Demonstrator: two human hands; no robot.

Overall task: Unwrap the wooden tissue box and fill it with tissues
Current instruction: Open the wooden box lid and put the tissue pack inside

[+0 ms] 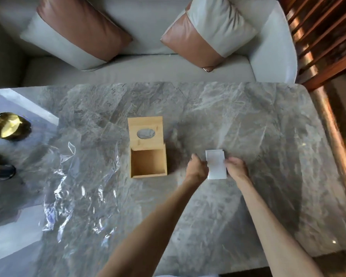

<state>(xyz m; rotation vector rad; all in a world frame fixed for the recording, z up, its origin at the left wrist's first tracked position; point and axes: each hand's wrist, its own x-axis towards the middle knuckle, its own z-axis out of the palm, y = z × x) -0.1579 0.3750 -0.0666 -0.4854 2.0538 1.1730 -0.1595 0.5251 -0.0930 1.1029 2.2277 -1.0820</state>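
Observation:
The wooden tissue box [148,163] stands open in the middle of the grey marble table [248,120], its inside bare. Its lid [145,133], with an oval hole, lies tipped back behind it. To the right of the box a white stack of tissues [216,163] rests on the table. My left hand [197,168] grips the stack's left side and my right hand [236,168] grips its right side. The clear plastic wrap [76,188] lies crumpled on the table, left of the box.
A gold round dish [8,125] and a dark object [2,171] sit at the table's left edge. Behind the table is a pale sofa [148,64] with two brown-and-grey cushions. Wooden slats [326,37] stand at the far right.

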